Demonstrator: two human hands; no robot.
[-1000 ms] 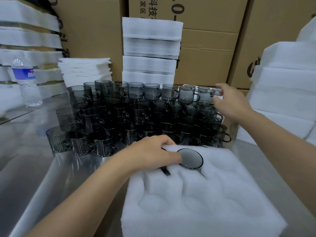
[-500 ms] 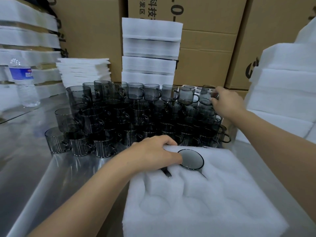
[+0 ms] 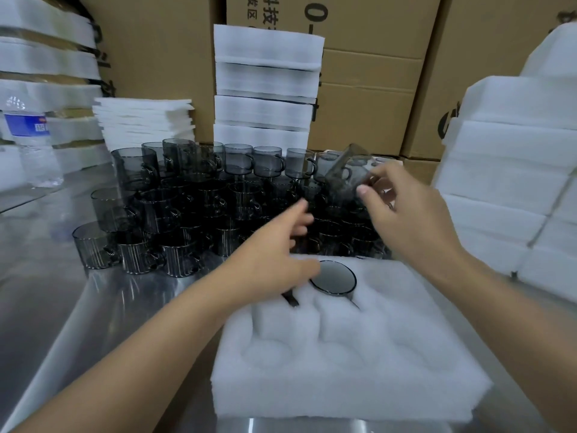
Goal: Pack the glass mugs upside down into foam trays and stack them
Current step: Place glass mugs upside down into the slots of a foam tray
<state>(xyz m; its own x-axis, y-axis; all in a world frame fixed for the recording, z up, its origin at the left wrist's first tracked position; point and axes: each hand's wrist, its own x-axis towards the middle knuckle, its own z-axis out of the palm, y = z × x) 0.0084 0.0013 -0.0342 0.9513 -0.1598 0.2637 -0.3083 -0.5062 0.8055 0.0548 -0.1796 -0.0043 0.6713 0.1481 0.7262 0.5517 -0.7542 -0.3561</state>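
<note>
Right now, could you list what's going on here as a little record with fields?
Right hand: grips a tilted mug above the group
Left hand: fingers stretched toward the loose mugs, holding nothing
Foam tray: one inverted mug showing in far row; near pockets empty
Surface: metal table

light: even, soft, mid-level, no hard source in view | shadows: faint, diffuse under arms | glare: broad sheen on steel table [image 3: 46, 276]; foam tray [image 3: 374, 385] near blown-out, pocket detail weak | blur: motion smear on left hand [image 3: 271, 260] fingers and held mug [image 3: 343, 170] | edges: wide-angle bowing, soft corners
</note>
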